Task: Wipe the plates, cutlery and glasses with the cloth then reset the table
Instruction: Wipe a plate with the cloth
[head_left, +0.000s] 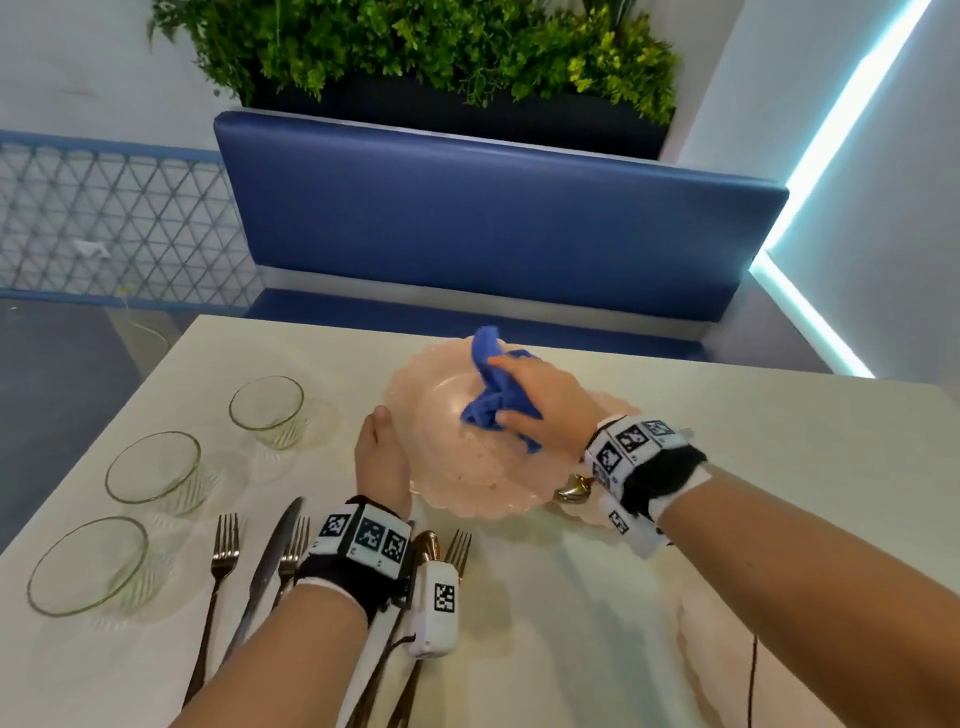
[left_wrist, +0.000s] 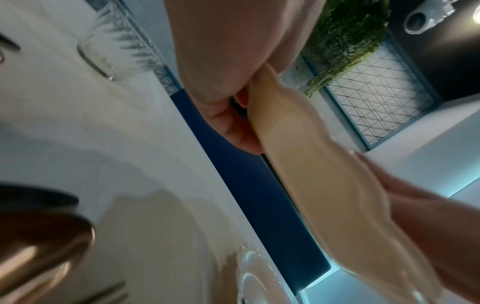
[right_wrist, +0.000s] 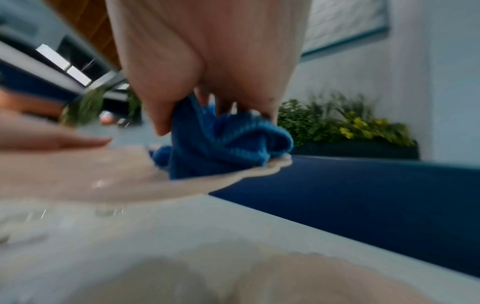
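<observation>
A pink scalloped plate (head_left: 457, 467) is held tilted above the white table (head_left: 753, 447). My left hand (head_left: 382, 454) grips its left rim, thumb on top and fingers hidden beneath; in the left wrist view the plate (left_wrist: 306, 164) shows edge-on with the fingers (left_wrist: 233, 131) curled under it. My right hand (head_left: 540, 402) holds a bunched blue cloth (head_left: 491, 395) and presses it onto the plate's inner face. The right wrist view shows the cloth (right_wrist: 221, 142) pinched between thumb and fingers on the plate (right_wrist: 103, 176).
Three clear glasses (head_left: 267, 410) (head_left: 154, 473) (head_left: 88, 564) stand along the table's left side. Forks (head_left: 223, 561), a knife (head_left: 270, 561) and a gold spoon (head_left: 427, 543) lie near the front edge. Another pink plate (head_left: 587, 512) with a gold spoon (head_left: 571, 491) lies under my right wrist. A blue bench (head_left: 493, 218) runs behind.
</observation>
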